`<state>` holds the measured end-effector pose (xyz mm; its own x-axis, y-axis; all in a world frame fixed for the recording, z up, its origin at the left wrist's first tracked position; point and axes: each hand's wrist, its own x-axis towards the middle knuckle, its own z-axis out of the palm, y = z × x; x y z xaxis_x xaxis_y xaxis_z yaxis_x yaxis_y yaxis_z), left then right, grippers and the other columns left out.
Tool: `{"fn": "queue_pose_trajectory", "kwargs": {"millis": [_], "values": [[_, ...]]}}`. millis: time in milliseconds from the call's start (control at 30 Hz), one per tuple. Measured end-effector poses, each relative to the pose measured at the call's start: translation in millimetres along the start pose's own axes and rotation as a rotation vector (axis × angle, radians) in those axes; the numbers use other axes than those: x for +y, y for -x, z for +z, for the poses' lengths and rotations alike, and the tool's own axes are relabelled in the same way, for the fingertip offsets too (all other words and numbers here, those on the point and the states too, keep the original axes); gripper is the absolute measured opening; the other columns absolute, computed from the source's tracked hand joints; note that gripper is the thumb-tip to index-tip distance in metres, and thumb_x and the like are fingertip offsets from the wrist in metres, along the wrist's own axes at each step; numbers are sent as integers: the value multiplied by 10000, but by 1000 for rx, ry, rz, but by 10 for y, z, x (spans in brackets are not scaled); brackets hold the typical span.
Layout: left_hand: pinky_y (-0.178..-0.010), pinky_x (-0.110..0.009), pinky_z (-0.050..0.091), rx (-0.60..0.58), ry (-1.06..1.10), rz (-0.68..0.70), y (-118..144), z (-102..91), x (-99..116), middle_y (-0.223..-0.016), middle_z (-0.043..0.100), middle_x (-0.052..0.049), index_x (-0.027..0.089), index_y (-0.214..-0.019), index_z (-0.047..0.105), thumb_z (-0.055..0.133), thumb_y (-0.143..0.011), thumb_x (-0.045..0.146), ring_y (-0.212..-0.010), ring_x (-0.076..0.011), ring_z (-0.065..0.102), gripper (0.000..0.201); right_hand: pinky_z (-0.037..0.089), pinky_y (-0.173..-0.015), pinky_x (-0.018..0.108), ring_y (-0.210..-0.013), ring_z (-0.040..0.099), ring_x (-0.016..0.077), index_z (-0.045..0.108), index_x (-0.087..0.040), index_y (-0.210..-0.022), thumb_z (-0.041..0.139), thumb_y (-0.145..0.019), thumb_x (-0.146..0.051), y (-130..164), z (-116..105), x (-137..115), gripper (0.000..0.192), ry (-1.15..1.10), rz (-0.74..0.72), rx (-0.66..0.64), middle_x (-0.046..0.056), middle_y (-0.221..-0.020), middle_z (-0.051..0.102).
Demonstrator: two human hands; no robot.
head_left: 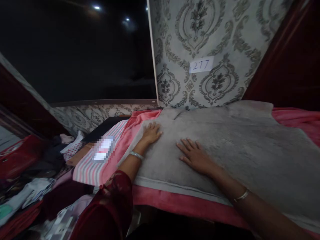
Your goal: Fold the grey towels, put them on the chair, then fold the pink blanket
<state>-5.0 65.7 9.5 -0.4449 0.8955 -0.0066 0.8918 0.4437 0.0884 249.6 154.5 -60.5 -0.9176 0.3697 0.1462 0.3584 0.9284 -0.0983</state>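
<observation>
A grey garment (225, 146) with a soft, fuzzy surface lies spread flat over a pink blanket (175, 200). My left hand (151, 132) rests palm down near its left edge, fingers stretched out. Farther right and a little nearer to me, my right hand (193, 155) lies flat on the same grey fabric with its fingers spread. Neither hand grips anything. A pale hem runs along the garment's near edge, with the pink blanket showing below it.
Left of the blanket lies a striped cloth (86, 171) with a pixelated bright object (103, 150) on it. Heaped clothes (32, 190) and a red bag (21, 155) are at far left. A large dark screen (82, 56) and patterned wall (197, 36) with a "277" paper (202, 64) stand behind.
</observation>
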Motion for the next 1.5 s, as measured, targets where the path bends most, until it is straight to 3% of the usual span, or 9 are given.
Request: {"fn": "queue_pose_trajectory", "kwargs": {"millis": [267, 533, 600, 700, 833, 1200, 1333, 1433, 1500], "values": [[-1212, -626, 213, 60, -43, -119, -212, 262, -138, -1696, 200, -57, 276, -1604, 290, 283, -996, 541, -1552, -362, 173, 663, 48, -1228, 625, -1558, 0, 344, 280, -285, -1614, 473, -1007, -563, 169, -255, -141, 695, -172, -85, -145, 91, -1694, 85], [-1206, -614, 241, 59, -75, -126, -245, 179, -80, -1692, 213, -51, 277, -1603, 293, 274, -999, 532, -1549, -345, 197, 656, 59, -1259, 523, -1563, 88, 244, 388, -333, -1566, 458, -1021, -569, 766, -459, -106, 598, -495, -353, -215, 11, -1652, 304], [-1199, -630, 245, 53, -76, -132, -270, 189, -84, -1694, 206, -55, 278, -1605, 285, 264, -999, 533, -1549, -349, 194, 658, 147, -1257, 464, -1548, 180, 220, 402, -307, -1564, 413, -1042, -548, 776, -534, 123, 575, -521, -294, -153, 37, -1632, 351], [-1175, -653, 276, 72, -77, -130, -291, 192, -91, -1691, 211, -63, 282, -1603, 291, 258, -996, 534, -1541, -363, 214, 658, 182, -1236, 527, -1550, 169, 276, 353, -260, -1591, 345, -1060, -513, 700, -606, 618, 588, -356, 36, 43, 97, -1662, 257], [-1144, -668, 314, 99, -63, -105, -295, 172, -94, -1676, 246, -93, 263, -1596, 315, 245, -991, 548, -1525, -387, 251, 672, 151, -1204, 640, -1547, 124, 358, 321, -291, -1601, 386, -1040, -527, 719, -553, 1031, 612, -103, 223, -14, 85, -1681, 182], [-1166, -602, 319, 222, -15, -36, -260, 153, -89, -1611, 399, -134, 197, -1538, 433, 231, -980, 548, -1469, -371, 372, 689, 100, -1237, 586, -1556, 132, 271, 396, -357, -1559, 448, -1021, -554, 1727, -657, 342, 576, -391, -113, -166, 24, -1641, 330], [-1155, -572, 348, 260, -3, 82, -455, 62, 293, -1571, 441, -179, 122, -1498, 471, 276, -979, 516, -1457, -363, 393, 680, 253, -1226, 431, -1487, 347, 215, 441, -259, -1549, 298, -1066, -523, 1670, -872, 682, 569, -489, 7, -14, 67, -1572, 455], [-1164, -580, 331, 155, -70, 291, -540, 29, 967, -1632, 352, -154, 169, -1521, 446, 298, -981, 482, -1516, -339, 292, 641, 213, -1229, 510, -1535, 220, 292, 350, -210, -1594, 310, -1057, -529, 1541, -910, 1089, 625, -212, 347, 155, 117, -1639, 325], [-1197, -589, 268, 65, -119, 469, -510, 76, 1445, -1664, 300, -94, 247, -1546, 415, 348, -981, 467, -1543, -324, 230, 610, 198, -1212, 582, -1542, 164, 350, 317, -223, -1607, 352, -1044, -541, 1493, -843, 1258, 648, -59, 535, 116, 133, -1671, 231]]}}
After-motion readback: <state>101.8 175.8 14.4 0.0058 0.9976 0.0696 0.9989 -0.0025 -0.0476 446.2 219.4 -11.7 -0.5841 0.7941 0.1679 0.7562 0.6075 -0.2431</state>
